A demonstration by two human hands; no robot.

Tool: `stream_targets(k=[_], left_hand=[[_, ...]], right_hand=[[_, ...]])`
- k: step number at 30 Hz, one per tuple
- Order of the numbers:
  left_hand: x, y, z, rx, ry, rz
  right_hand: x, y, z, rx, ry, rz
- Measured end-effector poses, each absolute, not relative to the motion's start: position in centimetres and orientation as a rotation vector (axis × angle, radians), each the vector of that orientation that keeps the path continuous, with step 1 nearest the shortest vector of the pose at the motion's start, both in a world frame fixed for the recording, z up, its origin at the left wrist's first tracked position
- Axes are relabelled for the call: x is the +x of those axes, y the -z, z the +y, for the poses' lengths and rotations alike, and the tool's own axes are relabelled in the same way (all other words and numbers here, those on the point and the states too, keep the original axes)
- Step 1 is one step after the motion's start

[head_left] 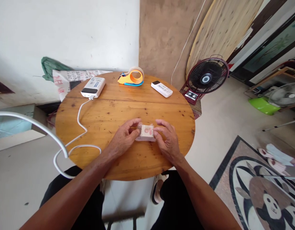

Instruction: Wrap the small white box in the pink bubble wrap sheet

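In front of me on the round wooden table [128, 110] lies a small pale box [146, 131], seemingly wrapped in clear film, with a reddish picture and print on top. My left hand [127, 134] grips its left end, thumb on the near side and fingers curled behind. At the right end, my right hand [167, 137] holds the edge with thumb and fingertips, its index finger reaching past the far corner. The undersides of the box and of the fingertips are hidden.
A white power bank [93, 87] with a plugged-in white cable [78, 118] stands at the back left. An orange tape dispenser [131, 77] and a second white power bank [161, 88] are at the far edge. A dark fan [206, 78] stands beyond the table's right side.
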State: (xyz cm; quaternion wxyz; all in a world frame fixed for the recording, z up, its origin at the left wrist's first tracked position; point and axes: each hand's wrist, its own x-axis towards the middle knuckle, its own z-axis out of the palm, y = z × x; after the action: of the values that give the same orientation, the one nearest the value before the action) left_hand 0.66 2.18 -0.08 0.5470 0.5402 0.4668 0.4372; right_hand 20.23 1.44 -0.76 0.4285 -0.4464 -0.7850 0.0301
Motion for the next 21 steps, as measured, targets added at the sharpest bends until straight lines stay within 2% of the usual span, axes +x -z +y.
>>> stream_targets(k=[13, 21], left_hand=[[0.7, 0.6, 2.0, 1.429, -1.000, 1.105], [0.8, -0.1, 1.5, 1.634, -0.988, 1.153]], right_hand=[[19.6, 0.1, 1.6, -1.151, -0.234, -1.996], [20.1, -0.6, 1.6, -1.150, -0.177, -2.093]])
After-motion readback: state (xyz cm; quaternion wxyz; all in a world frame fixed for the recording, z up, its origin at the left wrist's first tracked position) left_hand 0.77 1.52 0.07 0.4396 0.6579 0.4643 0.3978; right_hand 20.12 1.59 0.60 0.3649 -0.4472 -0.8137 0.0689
